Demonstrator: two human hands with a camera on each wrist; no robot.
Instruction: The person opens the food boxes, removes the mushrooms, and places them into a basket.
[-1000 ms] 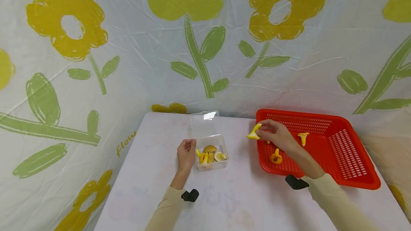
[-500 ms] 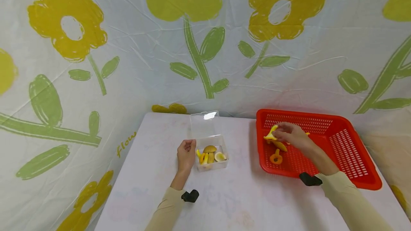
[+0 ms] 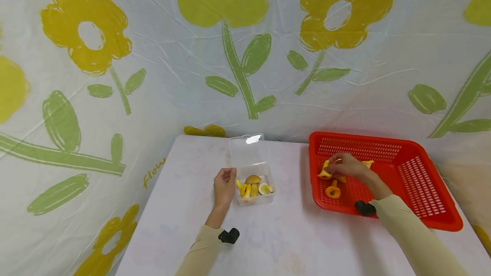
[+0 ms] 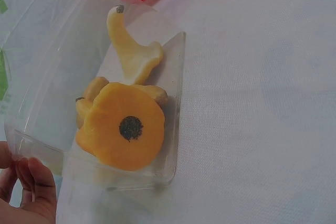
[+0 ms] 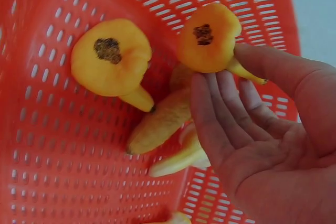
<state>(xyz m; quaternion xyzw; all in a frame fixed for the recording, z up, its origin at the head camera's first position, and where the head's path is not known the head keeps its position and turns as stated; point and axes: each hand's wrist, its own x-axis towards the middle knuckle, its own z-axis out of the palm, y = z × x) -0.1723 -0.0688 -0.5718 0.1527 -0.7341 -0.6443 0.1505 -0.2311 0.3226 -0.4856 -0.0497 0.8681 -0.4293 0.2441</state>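
Inside the red basket (image 3: 387, 182), my right hand (image 3: 348, 168) pinches a yellow mushroom (image 5: 209, 40) between thumb and fingertips, its wide cap facing the right wrist camera. An orange mushroom (image 5: 110, 59) lies beside it on the basket floor. A brownish mushroom (image 5: 161, 123) and a pale yellow one (image 5: 178, 162) lie partly behind my fingers. At the left, my left hand (image 3: 225, 188) holds the near-left edge of a clear plastic box (image 3: 257, 200) with thumb and fingertips. Several mushrooms sit in the box, including one with a round tan cap (image 3: 252, 179).
The box's clear lid (image 3: 247, 150) stands open toward the back. Both containers rest on a white table (image 3: 285, 233), the basket to the right of the box. A flower-patterned cloth (image 3: 172, 54) hangs behind and at the left.
My right hand has carried the yellow mushroom from over the basket's left rim rightward, then down into the basket. My left hand has stayed at the box.
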